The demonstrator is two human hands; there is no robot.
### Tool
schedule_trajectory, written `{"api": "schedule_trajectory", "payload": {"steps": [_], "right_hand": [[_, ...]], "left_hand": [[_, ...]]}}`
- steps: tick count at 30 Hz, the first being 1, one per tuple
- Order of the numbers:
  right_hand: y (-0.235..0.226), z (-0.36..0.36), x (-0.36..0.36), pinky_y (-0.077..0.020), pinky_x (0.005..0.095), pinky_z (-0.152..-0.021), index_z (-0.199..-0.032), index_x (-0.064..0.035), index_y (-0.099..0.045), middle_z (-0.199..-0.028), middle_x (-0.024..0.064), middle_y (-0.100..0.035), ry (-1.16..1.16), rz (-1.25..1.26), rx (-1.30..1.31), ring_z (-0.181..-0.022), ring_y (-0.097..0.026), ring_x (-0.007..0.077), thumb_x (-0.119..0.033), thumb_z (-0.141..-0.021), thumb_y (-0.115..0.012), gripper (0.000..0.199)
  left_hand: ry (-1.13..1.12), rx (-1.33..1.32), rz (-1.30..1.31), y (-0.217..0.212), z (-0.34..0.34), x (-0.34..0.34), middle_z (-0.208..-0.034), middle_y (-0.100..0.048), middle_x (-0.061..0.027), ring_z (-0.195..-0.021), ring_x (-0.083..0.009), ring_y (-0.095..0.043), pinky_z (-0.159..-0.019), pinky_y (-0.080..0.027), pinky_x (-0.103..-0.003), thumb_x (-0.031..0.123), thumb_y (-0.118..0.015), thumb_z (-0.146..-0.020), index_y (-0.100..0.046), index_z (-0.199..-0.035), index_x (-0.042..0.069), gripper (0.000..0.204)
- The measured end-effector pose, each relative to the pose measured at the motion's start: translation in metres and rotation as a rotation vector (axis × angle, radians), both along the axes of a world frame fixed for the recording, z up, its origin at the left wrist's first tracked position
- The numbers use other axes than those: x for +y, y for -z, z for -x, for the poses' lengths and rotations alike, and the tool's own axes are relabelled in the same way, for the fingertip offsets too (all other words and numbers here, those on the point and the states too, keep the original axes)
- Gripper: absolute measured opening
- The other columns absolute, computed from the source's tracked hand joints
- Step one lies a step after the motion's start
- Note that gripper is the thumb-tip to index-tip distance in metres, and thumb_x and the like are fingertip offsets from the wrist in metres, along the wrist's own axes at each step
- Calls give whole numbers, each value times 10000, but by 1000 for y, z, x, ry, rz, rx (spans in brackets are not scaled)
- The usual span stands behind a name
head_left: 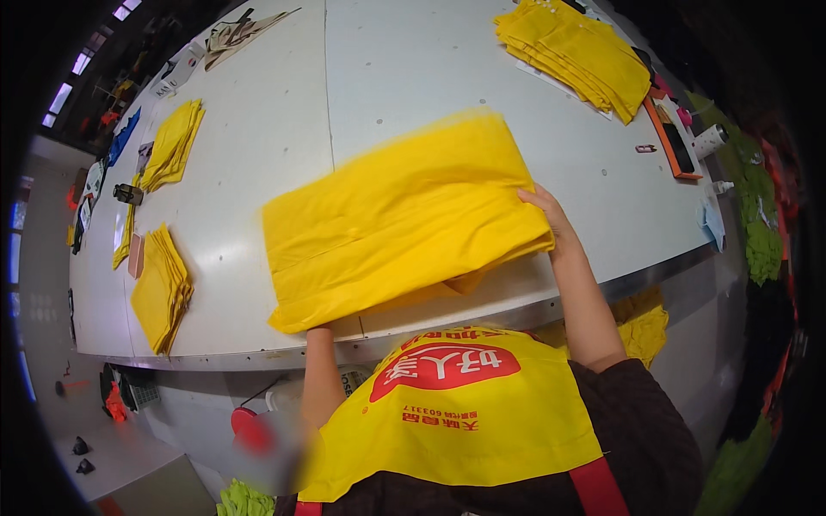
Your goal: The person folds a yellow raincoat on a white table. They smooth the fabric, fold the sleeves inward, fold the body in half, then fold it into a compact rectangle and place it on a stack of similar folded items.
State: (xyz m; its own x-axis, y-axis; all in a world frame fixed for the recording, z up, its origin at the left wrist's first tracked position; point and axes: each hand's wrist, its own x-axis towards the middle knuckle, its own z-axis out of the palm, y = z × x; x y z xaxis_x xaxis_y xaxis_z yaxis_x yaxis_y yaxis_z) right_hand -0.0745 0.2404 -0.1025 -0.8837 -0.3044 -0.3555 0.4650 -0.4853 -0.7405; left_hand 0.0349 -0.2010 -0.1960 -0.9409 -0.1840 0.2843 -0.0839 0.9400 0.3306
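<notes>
A wide folded piece of yellow fabric [396,215] lies slanted over the near middle of the table, its far edge blurred by motion. My right hand [547,215] grips its right end, fingers curled at the edge where several layers show. Under the near left corner goes my left hand [319,333]. Only its wrist shows there, so the fabric hides whether those fingers are closed. The near edge hangs a little off the table, close to the yellow apron [482,413] with a red print that I wear.
The white table [258,52] has stacks of yellow fabric at the far right [576,52], left [172,142] and near left [160,292]. An orange tray [675,142], a white cup [711,140] and a small dark bottle [128,194] stand near its sides.
</notes>
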Motion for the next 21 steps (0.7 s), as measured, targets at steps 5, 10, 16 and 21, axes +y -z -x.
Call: {"api": "schedule_trajectory", "payload": {"steps": [5,10,16,21], "right_hand": [[27,9,6,-479,351,-877,-1278,-4,-338,-1211,140,-488,-151,-230,-168,-1081,-528,229,-117,-898,-490,424],[26,0,-4,-497,337,-831,-1228,-4,-378,-1170,135,-504,-15,-91,-233,-1036,-544,219,-120,-903,-484,362],[15,12,10,-467,361,-846,-1225,-9,-448,-1148,174,-530,-75,-807,98,-1040,-538,274,-237,-885,-527,417],[-24,15,-60,-242,530,-1005,-1293,-91,-431,-1328,171,-385,78,-1738,1025,-1237,-329,342,-411,-835,-545,570]], "left_hand": [[7,-8,1,0,3,-6,-1140,-548,-177,-1083,-313,-504,-914,-377,-400,258,-568,-826,-548,-1147,55,380],[30,-32,-1,-6,-10,-14,-1127,-559,-175,-1072,-314,-514,-905,-388,-396,258,-569,-824,-558,-1139,59,372],[165,-771,-184,-102,-52,13,-1038,-595,-182,-982,-322,-560,-854,-423,-394,252,-573,-820,-591,-1073,45,327],[146,-192,-321,-179,28,58,-1057,-602,-178,-1026,-305,-556,-881,-407,-435,365,-597,-814,-624,-1034,73,366]]}}
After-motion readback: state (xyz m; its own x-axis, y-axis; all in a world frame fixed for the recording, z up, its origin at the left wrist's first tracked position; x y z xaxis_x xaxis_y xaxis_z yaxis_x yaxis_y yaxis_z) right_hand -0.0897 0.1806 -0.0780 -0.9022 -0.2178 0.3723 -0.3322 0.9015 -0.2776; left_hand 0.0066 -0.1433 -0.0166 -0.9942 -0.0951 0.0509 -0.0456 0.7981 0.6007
